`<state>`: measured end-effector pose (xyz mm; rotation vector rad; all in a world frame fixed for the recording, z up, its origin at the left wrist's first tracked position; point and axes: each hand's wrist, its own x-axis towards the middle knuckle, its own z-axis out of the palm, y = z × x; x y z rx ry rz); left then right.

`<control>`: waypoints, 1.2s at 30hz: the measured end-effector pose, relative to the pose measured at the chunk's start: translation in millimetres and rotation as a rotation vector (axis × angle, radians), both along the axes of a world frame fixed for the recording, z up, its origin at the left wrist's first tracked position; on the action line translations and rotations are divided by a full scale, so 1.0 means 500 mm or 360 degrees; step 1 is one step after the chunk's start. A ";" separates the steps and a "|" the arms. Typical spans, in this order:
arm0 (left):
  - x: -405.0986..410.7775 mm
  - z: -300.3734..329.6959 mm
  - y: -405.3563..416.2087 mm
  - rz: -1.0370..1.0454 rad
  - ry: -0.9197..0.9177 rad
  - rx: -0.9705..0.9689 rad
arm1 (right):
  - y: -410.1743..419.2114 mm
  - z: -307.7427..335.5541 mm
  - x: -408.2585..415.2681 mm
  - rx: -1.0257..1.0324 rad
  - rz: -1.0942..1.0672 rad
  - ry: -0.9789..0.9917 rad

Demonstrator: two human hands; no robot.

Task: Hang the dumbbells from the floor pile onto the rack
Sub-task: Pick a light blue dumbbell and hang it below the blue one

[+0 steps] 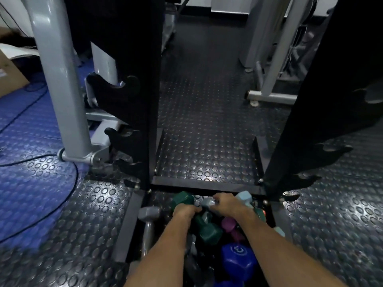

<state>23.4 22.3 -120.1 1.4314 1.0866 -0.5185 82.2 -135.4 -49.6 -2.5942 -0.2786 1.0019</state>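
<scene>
Down at the rack's (153, 112) foot, both hands work the floor pile (217, 235): the left hand (185, 210) grips a green dumbbell's (183, 199) handle, the right hand (227, 204) curls round a grey dumbbell (207, 202). This looks like the pick-up step. Next, each weight needs lifting clear of its neighbours and setting into the empty cradles (116, 88) above.

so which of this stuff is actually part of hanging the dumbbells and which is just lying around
Part of the job:
- dumbbell pile on the floor
- green dumbbell, gripped by the left hand
- grey dumbbell, held by the right hand
- black rack with empty cradles

Just lying about:
- grey machine frame
- cardboard box
- black cable
</scene>
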 end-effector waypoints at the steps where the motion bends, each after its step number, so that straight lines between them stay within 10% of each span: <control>1: 0.013 -0.067 0.009 0.0043 0.0002 0.0016 | -0.001 -0.007 0.000 -0.0002 0.0025 -0.0004; 14: 0.004 0.071 0.008 0.0224 -0.0236 0.0241 | 0.004 -0.036 0.014 0.0054 0.0063 -0.0059; 36: 0.042 0.074 0.094 -0.0399 -0.0294 0.0743 | 0.037 -0.048 -0.019 -0.0055 0.0037 -0.0178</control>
